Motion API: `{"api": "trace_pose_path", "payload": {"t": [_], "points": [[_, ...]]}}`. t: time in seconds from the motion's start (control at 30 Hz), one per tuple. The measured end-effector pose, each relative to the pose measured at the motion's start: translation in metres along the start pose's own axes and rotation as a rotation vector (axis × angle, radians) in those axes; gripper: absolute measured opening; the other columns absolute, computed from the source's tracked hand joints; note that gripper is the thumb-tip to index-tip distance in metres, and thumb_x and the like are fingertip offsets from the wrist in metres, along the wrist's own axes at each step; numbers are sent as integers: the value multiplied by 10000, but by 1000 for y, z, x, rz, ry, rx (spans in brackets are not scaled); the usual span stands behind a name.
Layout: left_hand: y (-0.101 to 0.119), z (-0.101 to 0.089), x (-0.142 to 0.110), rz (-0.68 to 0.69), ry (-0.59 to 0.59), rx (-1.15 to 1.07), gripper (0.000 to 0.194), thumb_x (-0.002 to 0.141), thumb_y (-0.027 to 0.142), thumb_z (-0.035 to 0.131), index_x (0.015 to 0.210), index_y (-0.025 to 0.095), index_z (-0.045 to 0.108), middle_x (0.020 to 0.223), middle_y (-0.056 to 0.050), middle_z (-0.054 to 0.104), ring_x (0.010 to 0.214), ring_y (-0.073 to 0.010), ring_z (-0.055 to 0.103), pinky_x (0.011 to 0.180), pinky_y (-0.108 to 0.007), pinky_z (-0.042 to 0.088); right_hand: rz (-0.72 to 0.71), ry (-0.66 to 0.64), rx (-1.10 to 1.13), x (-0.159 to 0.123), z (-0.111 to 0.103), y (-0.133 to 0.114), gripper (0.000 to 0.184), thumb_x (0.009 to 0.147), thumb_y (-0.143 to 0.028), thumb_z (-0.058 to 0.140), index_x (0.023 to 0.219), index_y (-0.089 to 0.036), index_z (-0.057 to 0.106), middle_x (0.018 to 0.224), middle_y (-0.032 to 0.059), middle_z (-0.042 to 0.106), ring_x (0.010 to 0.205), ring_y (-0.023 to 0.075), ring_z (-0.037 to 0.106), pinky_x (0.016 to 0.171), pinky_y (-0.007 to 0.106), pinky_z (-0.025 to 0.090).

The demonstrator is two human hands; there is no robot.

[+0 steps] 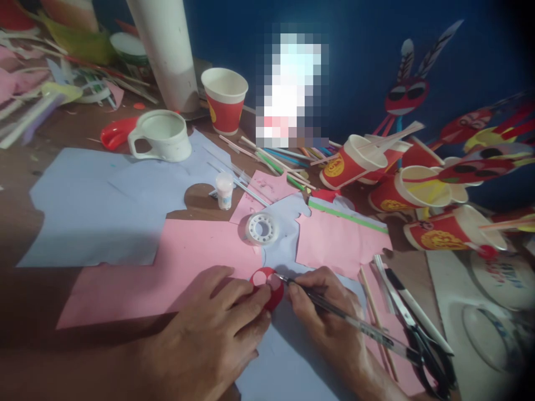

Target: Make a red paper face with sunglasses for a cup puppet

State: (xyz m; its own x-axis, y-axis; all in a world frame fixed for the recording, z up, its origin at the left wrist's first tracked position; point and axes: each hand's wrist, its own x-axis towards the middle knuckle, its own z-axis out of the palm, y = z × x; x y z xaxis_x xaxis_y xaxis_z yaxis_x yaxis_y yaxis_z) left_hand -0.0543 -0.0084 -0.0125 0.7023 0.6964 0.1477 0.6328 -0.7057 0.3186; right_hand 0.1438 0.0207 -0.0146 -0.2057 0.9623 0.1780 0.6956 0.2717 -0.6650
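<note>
My left hand (pixel 228 320) lies over a small red paper disc (pixel 275 302) and holds it down with the fingertips. Two pink circles (pixel 259 277) sit on the disc, the right one partly under a finger. In my right hand (pixel 330 303) is a black pen (pixel 376 333), pinched near its tip, which touches or hovers just over the disc's upper right edge. Beneath both hands lie a blue paper sheet (pixel 292 356) and a pink paper sheet (pixel 175 278). A white tape roll (pixel 261 228) rests just beyond the disc.
Black-handled scissors (pixel 412 328) lie at right beside a white marker (pixel 418 309). A white mug (pixel 167 136), a red paper cup (pixel 224 103) and a small white bottle (pixel 224 192) stand behind. Several cups line the right; paper figures (pixel 407 97) rise there. A white pole (pixel 167 55) stands back left.
</note>
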Motion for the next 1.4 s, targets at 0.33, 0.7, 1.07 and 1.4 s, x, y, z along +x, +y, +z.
{"api": "trace_pose_path", "payload": {"t": [0.33, 0.7, 1.07, 1.4], "points": [[0, 0, 1, -19, 15, -27, 247, 896, 333, 501, 1077, 190, 589, 1148, -33, 601, 967, -216, 489, 886, -442, 281, 59, -20, 36, -1, 0, 0, 120, 831, -281, 567, 743, -214, 521, 499, -22, 657, 384, 118, 595, 381, 185, 452], [0, 1, 0, -17, 39, -30, 230, 884, 328, 523, 1059, 199, 597, 1112, -26, 613, 935, -211, 495, 886, -437, 294, 37, -5, 40, -4, -3, 3, 103, 822, -263, 569, 738, -219, 529, 472, -56, 596, 344, 98, 525, 353, 192, 399], [1, 2, 1, -13, 39, -13, 237, 881, 340, 527, 1061, 199, 593, 1137, -35, 594, 957, -211, 476, 898, -433, 292, 29, -24, 1, -1, -3, 1, 116, 828, -269, 551, 741, -197, 525, 480, -33, 624, 375, 103, 570, 403, 182, 444], [1, 0, 0, -19, 30, -15, 233, 884, 334, 523, 1069, 213, 598, 1143, -31, 604, 952, -209, 498, 924, -438, 274, 67, -30, 20, -2, -4, 2, 122, 835, -284, 543, 742, -206, 525, 500, -36, 632, 393, 110, 577, 396, 190, 427]]}}
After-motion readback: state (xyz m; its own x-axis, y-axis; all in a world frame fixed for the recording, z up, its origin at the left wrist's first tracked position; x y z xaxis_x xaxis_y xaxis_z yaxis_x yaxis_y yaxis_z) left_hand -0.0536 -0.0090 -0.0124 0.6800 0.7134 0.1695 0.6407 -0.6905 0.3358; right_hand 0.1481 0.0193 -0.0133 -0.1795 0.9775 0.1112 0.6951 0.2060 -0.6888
